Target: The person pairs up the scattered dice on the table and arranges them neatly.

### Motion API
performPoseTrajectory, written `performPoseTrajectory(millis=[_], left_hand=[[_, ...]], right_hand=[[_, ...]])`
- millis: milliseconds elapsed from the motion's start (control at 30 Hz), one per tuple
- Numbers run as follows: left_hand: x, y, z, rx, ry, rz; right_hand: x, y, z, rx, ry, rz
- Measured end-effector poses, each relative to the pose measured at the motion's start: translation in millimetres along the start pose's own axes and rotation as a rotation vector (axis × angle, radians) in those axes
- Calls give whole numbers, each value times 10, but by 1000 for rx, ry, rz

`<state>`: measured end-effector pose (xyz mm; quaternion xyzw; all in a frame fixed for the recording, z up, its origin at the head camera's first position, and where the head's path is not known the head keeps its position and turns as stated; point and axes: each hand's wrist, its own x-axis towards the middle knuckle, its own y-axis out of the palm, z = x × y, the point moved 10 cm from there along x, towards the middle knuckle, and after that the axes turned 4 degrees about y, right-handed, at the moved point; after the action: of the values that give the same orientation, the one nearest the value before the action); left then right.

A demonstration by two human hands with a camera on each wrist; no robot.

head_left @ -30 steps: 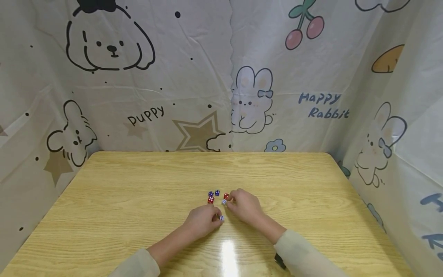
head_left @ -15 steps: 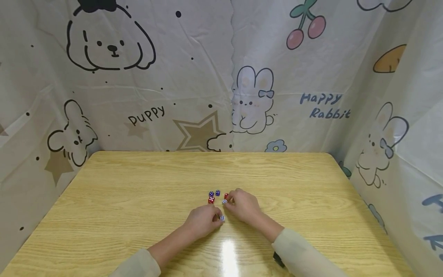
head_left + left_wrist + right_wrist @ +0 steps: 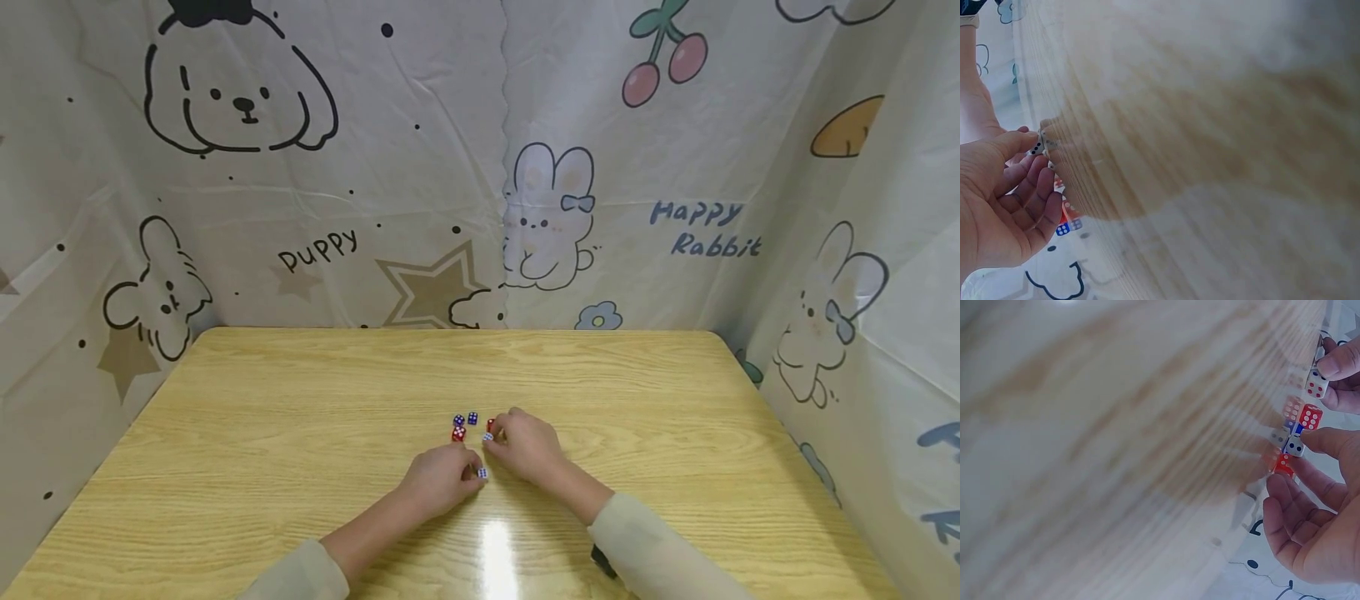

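Note:
My left hand (image 3: pixel 442 481) pinches a white die (image 3: pixel 482 473) between thumb and fingertips, low over the wooden table. Farther forward, my right hand (image 3: pixel 525 446) holds another white die (image 3: pixel 487 437) the same way; in the right wrist view this die (image 3: pixel 1295 446) sits between thumb and index finger, its other fingers loosely bent. A red die (image 3: pixel 491 424) is partly hidden behind the right fingertips. Left of it, a second red die (image 3: pixel 458 434) stands just beyond the left hand's knuckles. Two blue dice, one by that red die (image 3: pixel 459 420) and one to its right (image 3: pixel 473 417), stand behind.
The wooden table (image 3: pixel 300 400) reaches back to a printed curtain (image 3: pixel 420 167) that also hangs along both sides. A bright light reflection (image 3: pixel 497 558) lies on the tabletop in front. A dark object (image 3: pixel 602 562) shows under the right sleeve.
Both hands keep their places with their dice. The white die in the right fingertips has tilted slightly. The other dice stay where they were; the head view shifts a little.

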<state>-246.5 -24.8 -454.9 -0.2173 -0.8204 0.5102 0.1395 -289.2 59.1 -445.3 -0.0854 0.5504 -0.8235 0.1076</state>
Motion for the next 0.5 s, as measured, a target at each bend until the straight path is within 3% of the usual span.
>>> performPoseTrajectory(millis=[500], left_hand=[[0, 11, 14, 4, -12, -1]], right_hand=[[-79, -7, -42, -1, -8, 9]])
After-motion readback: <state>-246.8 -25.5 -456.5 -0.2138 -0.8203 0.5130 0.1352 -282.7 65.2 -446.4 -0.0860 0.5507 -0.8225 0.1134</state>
